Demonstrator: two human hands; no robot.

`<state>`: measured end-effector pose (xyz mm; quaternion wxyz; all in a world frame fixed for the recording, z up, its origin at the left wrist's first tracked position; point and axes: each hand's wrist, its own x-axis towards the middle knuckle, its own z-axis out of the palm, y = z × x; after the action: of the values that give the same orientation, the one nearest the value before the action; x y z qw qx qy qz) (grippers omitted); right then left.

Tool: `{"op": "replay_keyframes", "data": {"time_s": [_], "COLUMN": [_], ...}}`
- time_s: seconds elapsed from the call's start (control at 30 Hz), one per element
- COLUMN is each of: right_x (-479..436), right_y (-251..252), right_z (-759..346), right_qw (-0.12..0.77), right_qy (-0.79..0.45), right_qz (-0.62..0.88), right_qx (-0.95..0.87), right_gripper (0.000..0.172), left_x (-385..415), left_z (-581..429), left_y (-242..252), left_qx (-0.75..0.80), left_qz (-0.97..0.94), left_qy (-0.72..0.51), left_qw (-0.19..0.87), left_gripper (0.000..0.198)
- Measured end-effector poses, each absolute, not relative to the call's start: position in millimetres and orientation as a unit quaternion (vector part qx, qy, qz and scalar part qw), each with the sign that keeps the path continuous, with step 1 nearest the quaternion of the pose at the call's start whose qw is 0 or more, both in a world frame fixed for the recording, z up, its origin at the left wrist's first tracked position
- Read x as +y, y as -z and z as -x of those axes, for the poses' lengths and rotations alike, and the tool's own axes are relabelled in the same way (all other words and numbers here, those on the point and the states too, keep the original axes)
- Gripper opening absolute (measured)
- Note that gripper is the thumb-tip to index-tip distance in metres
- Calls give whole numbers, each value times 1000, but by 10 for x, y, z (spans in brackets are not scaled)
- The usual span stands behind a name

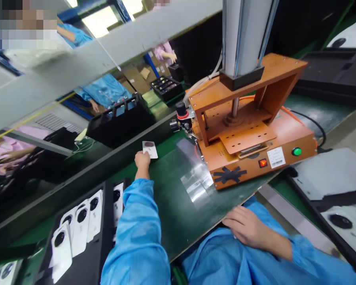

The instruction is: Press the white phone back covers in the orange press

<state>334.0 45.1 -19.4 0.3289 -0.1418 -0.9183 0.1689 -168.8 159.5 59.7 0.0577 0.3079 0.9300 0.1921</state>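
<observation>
A pale grey beam (154, 35) slants across the upper left of the frame, with bright lights (99, 19) above it. Below, a co-worker in blue (105, 89) stands behind a black crate (121, 124). Cardboard boxes (135, 81) sit at upper centre, near a black tray (166, 88) of small items. Pink sleeves (0, 154) show at the left edge.

Bright panels (99, 19) behind grey beam (154, 28)

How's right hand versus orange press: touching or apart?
Apart. The head view shows green tabletop between the right hand and the orange press.
</observation>
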Motion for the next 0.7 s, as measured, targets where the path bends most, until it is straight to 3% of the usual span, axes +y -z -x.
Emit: {"op": "replay_keyframes", "data": {"time_s": [0.2, 0.37, 0.5, 0.6, 0.7], "right_x": [546, 592, 515, 453, 454], "right_y": [92, 94, 89, 71, -21], "right_z": [-2612, -2496, -2621, -2708, -2696], "right_qw": [251, 190, 178, 196, 223], "right_qy": [-134, -103, -102, -118, -161], "right_qz": [114, 97, 55, 50, 45], "right_qx": [-952, -971, -977, -972, -960], "right_gripper": [31, 53, 42, 34, 31], "left_x": [409, -776, -1030, -906, -666], "left_z": [1062, 327, -3, -200, -378], "left_y": [-414, -187, -92, -81, -59], "left_qx": [897, 901, 920, 896, 820], "left_qz": [-309, -286, -277, -343, -494], "left_qy": [-315, -326, -278, -269, -283], "left_qw": [22, 7, -17, -84, -63], "left_gripper": [48, 55, 65, 54, 31]}}
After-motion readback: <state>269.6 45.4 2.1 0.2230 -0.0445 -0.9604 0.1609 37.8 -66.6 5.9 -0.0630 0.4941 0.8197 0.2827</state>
